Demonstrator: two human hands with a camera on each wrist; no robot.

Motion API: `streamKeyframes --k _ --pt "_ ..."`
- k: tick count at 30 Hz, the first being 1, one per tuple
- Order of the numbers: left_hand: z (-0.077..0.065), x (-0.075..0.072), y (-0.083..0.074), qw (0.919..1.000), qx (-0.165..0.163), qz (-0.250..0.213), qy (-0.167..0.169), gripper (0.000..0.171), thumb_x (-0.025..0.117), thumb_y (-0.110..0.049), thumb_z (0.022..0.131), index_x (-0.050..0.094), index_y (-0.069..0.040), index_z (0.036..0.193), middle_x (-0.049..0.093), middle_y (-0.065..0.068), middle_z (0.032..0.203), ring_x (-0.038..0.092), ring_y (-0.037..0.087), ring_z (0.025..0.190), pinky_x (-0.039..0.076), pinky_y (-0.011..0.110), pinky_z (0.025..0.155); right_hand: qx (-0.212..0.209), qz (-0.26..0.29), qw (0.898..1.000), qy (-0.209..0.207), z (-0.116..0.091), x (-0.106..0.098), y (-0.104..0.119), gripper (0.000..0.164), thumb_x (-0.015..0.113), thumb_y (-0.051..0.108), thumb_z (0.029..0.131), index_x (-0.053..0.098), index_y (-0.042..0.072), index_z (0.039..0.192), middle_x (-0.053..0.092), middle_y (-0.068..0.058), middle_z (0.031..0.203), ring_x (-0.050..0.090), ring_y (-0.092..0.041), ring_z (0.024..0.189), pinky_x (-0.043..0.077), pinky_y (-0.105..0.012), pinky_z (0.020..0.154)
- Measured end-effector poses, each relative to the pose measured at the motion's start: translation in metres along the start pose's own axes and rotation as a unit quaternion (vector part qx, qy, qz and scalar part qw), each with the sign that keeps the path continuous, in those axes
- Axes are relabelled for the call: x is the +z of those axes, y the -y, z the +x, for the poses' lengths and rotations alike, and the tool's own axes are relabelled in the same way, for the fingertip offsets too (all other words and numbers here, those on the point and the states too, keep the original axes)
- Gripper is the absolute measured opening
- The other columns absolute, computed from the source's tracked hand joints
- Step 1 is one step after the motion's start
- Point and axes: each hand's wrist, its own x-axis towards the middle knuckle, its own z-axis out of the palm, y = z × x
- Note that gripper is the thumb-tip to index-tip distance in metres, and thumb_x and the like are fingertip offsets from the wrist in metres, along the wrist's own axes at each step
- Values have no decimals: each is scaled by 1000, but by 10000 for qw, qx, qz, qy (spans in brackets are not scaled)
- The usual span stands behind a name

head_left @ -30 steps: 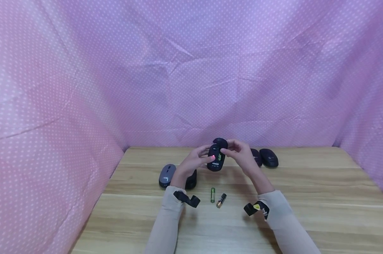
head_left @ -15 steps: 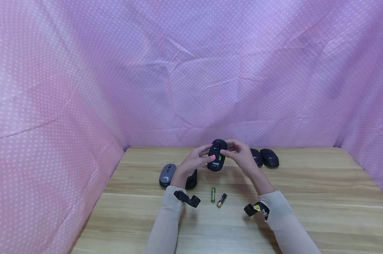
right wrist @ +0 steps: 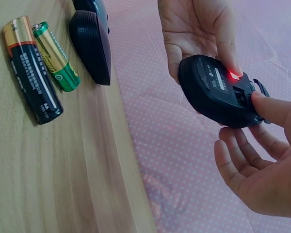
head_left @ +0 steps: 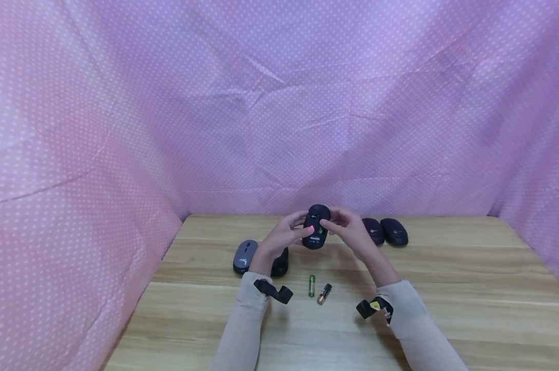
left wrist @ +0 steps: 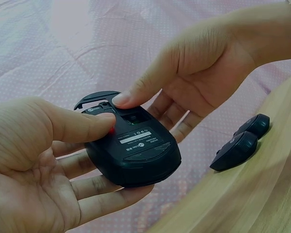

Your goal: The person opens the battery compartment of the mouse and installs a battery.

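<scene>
Both hands hold a black computer mouse (head_left: 314,240) above the far part of the table, its underside turned up. My left hand (head_left: 280,238) grips one side, thumb on the underside beside a glowing red light and fingers beneath. The right hand (head_left: 352,231) pinches the opposite side, thumb by the open battery compartment (left wrist: 136,117) and fingers behind. At the mouse's far end, a curved black shell piece (left wrist: 98,96) stands apart from the base by a gap. A green battery (head_left: 311,286) and a black-and-copper battery (head_left: 324,294) lie on the table between the forearms.
A grey mouse (head_left: 245,255) rests left of the left wrist, with another black mouse (head_left: 281,264) partly hidden behind that wrist. Two more black mice, one (head_left: 373,231) beside the other (head_left: 394,232), sit at the back right. A pink dotted cloth (head_left: 279,129) hangs behind the wooden table (head_left: 446,288).
The curved shell piece at the mouse's far end has come down closer in line with the base. The right hand has shifted slightly left; the left hand and the batteries keep their places.
</scene>
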Motion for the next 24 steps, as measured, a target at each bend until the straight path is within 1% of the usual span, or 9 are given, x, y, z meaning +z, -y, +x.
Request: streamKeyframes --k 3,5,9,12,15,19,24 --pt "0 0 0 9999 62 -95 -53 56 67 -15 98 49 -14 151 53 15 150 62 31 126 61 38 88 213 -58 9997 64 0 2 0 39 67 25 100 65 0 130 67 -19 119 65 -14 97 60 -35 86" --pt "0 0 0 9998 121 -169 -73 55 67 -14 98 50 -14 150 54 15 149 63 29 125 61 37 87 266 -27 9996 108 0 3 -1 41 65 28 101 64 -1 130 67 -19 119 66 -14 96 61 -41 88" --pt "0 -1 -1 9993 258 -253 -70 54 66 -13 98 50 -11 150 56 17 147 66 28 121 61 35 84 298 102 9994 168 1 5 -3 41 63 29 103 64 -2 129 69 -17 115 66 -12 92 60 -47 89" --pt "0 -1 -2 9992 283 -261 -70 53 66 -13 98 50 -12 149 57 16 146 66 26 119 60 33 82 277 135 9994 144 1 6 -4 40 65 26 101 64 -2 130 70 -15 112 67 -11 90 61 -49 88" --pt "0 -1 -2 9990 327 -312 -32 52 65 -11 98 51 -12 148 57 17 146 67 26 119 60 32 82 215 69 9996 159 0 6 -4 41 67 24 100 62 -2 132 70 -15 111 66 -10 90 61 -47 86" --pt "0 -2 -3 9987 358 -361 -6 51 65 -10 99 52 -12 148 58 17 145 67 26 117 61 33 82 170 44 9997 178 -1 6 -3 41 68 22 100 62 -3 132 69 -18 112 66 -11 90 62 -41 84" --pt "-1 -2 -3 9988 303 -392 -25 49 65 -10 99 53 -13 147 58 15 145 67 24 117 61 34 83 98 74 9998 186 -1 7 -2 41 68 20 100 61 -4 131 68 -21 112 65 -10 89 62 -36 82"
